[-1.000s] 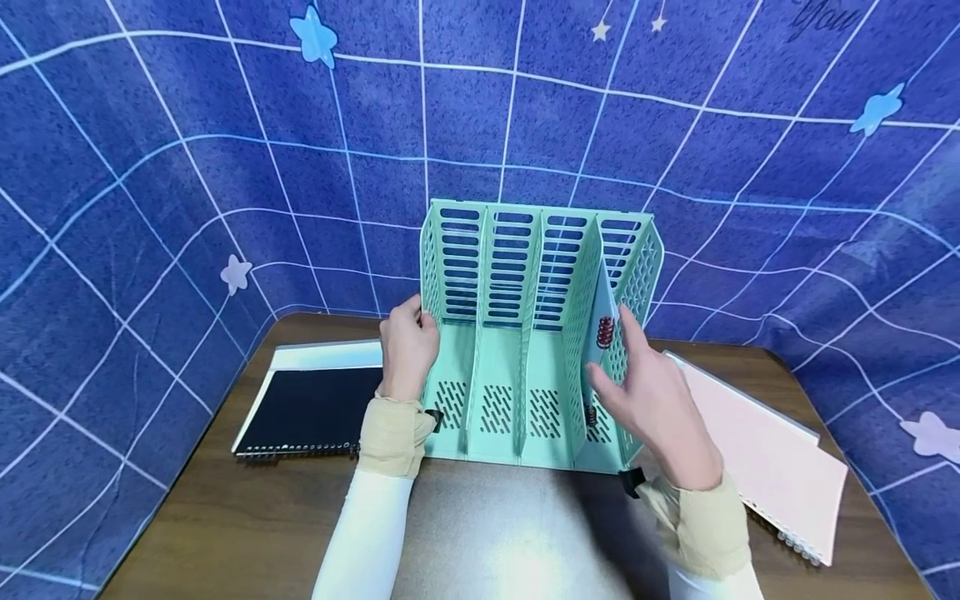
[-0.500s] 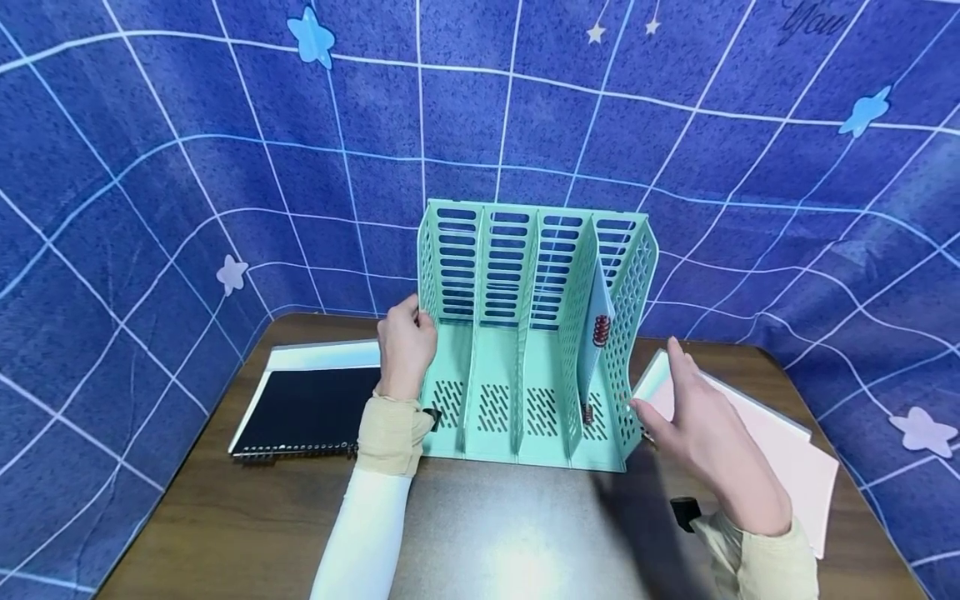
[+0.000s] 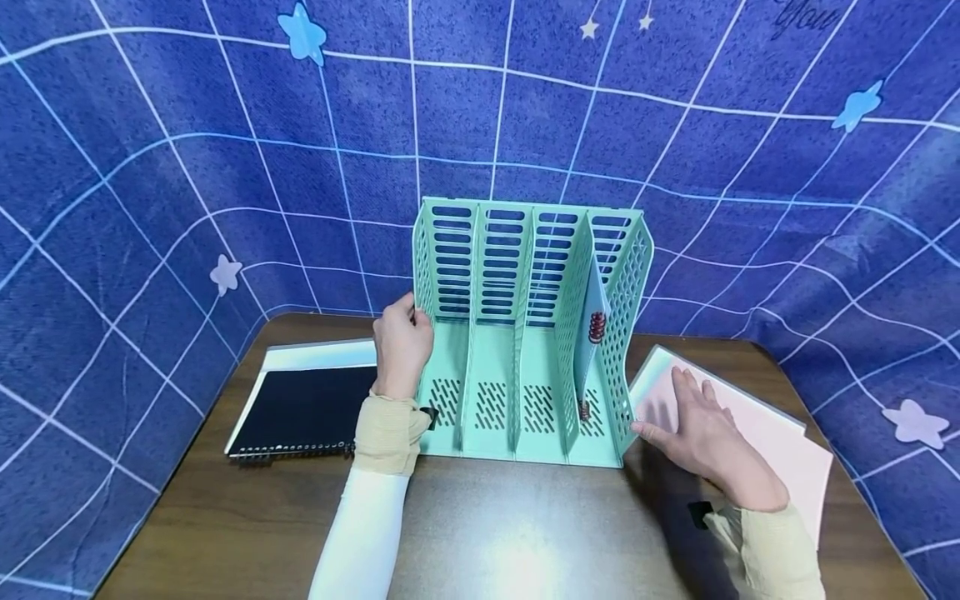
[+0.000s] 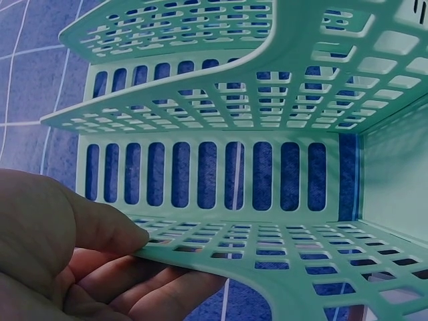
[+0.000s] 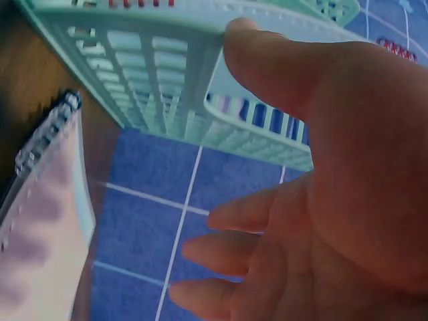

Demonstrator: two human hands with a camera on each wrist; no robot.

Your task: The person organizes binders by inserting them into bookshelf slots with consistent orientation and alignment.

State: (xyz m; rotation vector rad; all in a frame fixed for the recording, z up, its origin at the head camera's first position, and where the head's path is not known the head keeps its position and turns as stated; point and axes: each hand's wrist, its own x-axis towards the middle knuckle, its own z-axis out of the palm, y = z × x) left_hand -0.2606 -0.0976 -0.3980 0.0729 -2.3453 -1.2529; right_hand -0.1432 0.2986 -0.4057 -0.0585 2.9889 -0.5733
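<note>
A mint-green file rack (image 3: pixel 493 354) with upright dividers stands on the table. My left hand (image 3: pixel 403 350) pinches the front edge of its left side wall; the left wrist view shows the thumb (image 4: pixel 110 231) inside and the other fingers behind. Leaning in the rightmost compartment is a light blue notebook (image 3: pixel 586 358) with red coils. My right hand (image 3: pixel 708 437), fingers spread and holding nothing, is over pink-paged spiral notebooks (image 3: pixel 795 471) right of the rack. In the right wrist view, its thumb overlaps the edge of the rack's right wall (image 5: pixel 134 60).
Left of the rack, a black spiral notebook (image 3: pixel 307 412) lies on a pale one, partly behind my left hand. The brown wooden table (image 3: pixel 465 517) has a bright glare in front. A blue curtain (image 3: pixel 360 100) with grid lines and stars hangs close behind the rack.
My right hand has withdrawn from beside the blue notebook, moving right and then down over the pink-paged notebooks. The blue notebook stays in the rack. My left hand keeps its hold.
</note>
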